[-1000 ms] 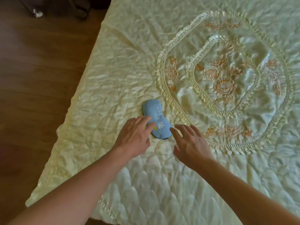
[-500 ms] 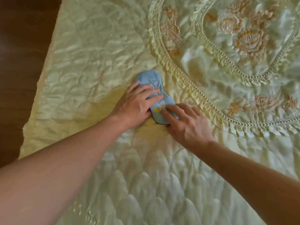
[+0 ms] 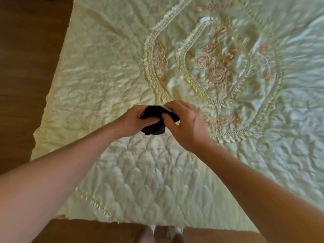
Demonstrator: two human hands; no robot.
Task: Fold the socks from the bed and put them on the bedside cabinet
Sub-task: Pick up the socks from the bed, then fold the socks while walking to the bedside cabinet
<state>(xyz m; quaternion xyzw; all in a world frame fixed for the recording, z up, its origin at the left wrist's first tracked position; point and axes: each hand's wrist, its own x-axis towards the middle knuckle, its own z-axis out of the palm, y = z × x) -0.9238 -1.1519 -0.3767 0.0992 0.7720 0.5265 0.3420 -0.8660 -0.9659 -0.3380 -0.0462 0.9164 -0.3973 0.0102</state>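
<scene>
Both my hands hold a bunched sock (image 3: 154,127) lifted above the bed. It looks black from this side, with a sliver of light blue at its top edge. My left hand (image 3: 135,121) grips its left side, fingers curled into the fabric. My right hand (image 3: 185,125) grips the right side, thumb pressed into the middle of the bundle. Most of the sock is hidden inside my fingers. The bedside cabinet is not in view.
The bed carries a pale yellow quilted satin cover (image 3: 122,172) with a ruffled oval and orange embroidered flowers (image 3: 217,74) at the centre. Dark wooden floor (image 3: 26,67) runs along the left and near edges. My feet (image 3: 166,234) show at the bottom.
The blue sock lay flat on the cover under my fingertips; now both hands have lifted it off the bed and bunched it, dark side out. The camera pulled back.
</scene>
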